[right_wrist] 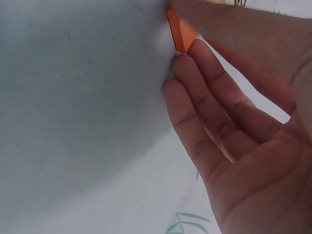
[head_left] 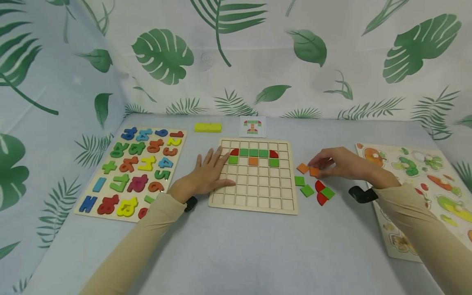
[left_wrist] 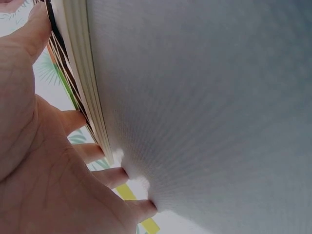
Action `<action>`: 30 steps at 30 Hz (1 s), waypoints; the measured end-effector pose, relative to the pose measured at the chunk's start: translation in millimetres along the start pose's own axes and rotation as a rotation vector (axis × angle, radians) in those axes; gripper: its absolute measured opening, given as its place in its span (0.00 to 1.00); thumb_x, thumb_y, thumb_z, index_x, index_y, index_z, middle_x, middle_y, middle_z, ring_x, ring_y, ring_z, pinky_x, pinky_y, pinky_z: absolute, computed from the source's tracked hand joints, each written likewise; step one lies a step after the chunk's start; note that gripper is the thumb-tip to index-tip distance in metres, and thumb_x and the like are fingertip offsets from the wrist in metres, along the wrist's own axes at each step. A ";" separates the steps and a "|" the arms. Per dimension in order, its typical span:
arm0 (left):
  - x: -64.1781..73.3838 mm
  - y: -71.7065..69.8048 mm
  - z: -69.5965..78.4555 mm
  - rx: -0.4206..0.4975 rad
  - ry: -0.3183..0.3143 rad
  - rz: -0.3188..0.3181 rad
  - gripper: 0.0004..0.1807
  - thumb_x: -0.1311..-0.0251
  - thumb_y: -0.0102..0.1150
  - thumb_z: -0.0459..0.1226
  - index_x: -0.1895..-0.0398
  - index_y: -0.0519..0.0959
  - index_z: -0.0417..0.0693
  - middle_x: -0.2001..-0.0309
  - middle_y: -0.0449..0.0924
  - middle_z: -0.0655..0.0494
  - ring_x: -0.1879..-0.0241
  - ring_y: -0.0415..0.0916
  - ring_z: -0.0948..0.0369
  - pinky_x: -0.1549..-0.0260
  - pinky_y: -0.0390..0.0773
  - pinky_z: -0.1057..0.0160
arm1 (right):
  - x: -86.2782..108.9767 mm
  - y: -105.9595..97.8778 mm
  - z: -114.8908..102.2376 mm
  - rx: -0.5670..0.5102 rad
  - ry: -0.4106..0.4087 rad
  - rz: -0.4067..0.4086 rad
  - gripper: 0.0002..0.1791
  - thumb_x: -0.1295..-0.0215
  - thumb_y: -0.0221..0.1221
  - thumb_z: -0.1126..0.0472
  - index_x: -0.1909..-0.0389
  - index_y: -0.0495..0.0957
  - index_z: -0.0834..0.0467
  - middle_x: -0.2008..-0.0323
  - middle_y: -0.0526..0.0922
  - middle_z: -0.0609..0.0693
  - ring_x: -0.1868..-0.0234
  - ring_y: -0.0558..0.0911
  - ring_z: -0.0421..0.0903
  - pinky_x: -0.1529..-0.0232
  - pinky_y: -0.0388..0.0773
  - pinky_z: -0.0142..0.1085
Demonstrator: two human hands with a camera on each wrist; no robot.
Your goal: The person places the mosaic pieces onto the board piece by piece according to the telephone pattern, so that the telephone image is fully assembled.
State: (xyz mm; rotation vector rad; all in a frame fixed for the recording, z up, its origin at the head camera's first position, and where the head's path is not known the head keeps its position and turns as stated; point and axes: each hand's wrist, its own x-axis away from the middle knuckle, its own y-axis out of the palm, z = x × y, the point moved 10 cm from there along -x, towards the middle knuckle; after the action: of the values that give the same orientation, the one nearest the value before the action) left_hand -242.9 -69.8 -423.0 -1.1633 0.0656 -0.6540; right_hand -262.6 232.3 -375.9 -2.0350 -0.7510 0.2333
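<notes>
My left hand (head_left: 206,174) lies spread on the left side of a wooden grid board (head_left: 254,203), fingers straight and thumb over the squares. The upper rows of the board hold red quarter-round, green and orange tiles. To the right of the board, my right hand (head_left: 341,164) pinches an orange square tile (right_wrist: 180,31) between thumb and finger, low over the table. Another orange tile (head_left: 303,168) lies right beside its fingertips. Nearer to me are loose green tiles (head_left: 307,190) and red quarter-round tiles (head_left: 321,199), one green tile overlapping the red ones.
A pattern card (head_left: 252,126) stands behind the board, with a yellow block (head_left: 208,128) to its left. On the left lies a number puzzle board (head_left: 129,174) with coloured pieces. A vegetable puzzle board (head_left: 400,205) lies at the right under my forearm. A leaf-print cloth (head_left: 236,82) rises behind.
</notes>
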 end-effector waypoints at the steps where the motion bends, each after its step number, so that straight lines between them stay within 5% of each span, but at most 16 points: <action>1: 0.1 -0.2 0.1 0.001 0.001 0.001 0.53 0.25 0.53 0.61 0.13 0.39 0.45 0.15 0.25 0.41 0.18 0.21 0.39 0.26 0.26 0.31 | 0.2 0.1 0.4 0.001 0.007 0.004 0.19 0.45 0.77 0.69 0.52 0.86 0.66 0.55 0.88 0.51 0.59 0.85 0.46 0.53 0.85 0.43; 9: 0.0 -0.8 0.4 0.004 0.005 0.007 0.53 0.25 0.53 0.61 0.13 0.38 0.46 0.15 0.24 0.41 0.18 0.21 0.39 0.26 0.26 0.31 | 0.0 0.8 2.3 -0.003 0.031 0.031 0.15 0.42 0.77 0.65 0.56 0.87 0.63 0.59 0.87 0.47 0.61 0.84 0.45 0.56 0.84 0.38; 20: 1.5 -1.8 1.6 0.004 0.003 0.014 0.52 0.25 0.54 0.59 0.14 0.40 0.43 0.16 0.27 0.38 0.18 0.23 0.38 0.26 0.28 0.30 | 1.4 -0.8 0.5 -0.038 0.034 0.061 0.12 0.44 0.77 0.68 0.60 0.87 0.60 0.60 0.87 0.47 0.59 0.86 0.47 0.53 0.85 0.41; 30: 1.7 -2.2 3.2 0.011 0.020 0.018 0.51 0.24 0.55 0.58 0.14 0.40 0.42 0.16 0.27 0.38 0.18 0.23 0.37 0.27 0.28 0.29 | 1.5 -7.2 -4.2 -0.071 0.021 0.087 0.11 0.46 0.76 0.73 0.65 0.87 0.58 0.62 0.88 0.47 0.62 0.84 0.45 0.57 0.85 0.33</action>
State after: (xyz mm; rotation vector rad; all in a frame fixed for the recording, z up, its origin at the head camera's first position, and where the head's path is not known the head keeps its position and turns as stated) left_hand -241.3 -68.5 -419.2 -1.1444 0.0893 -0.6495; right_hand -262.5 233.0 -367.4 -2.1364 -0.6673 0.2381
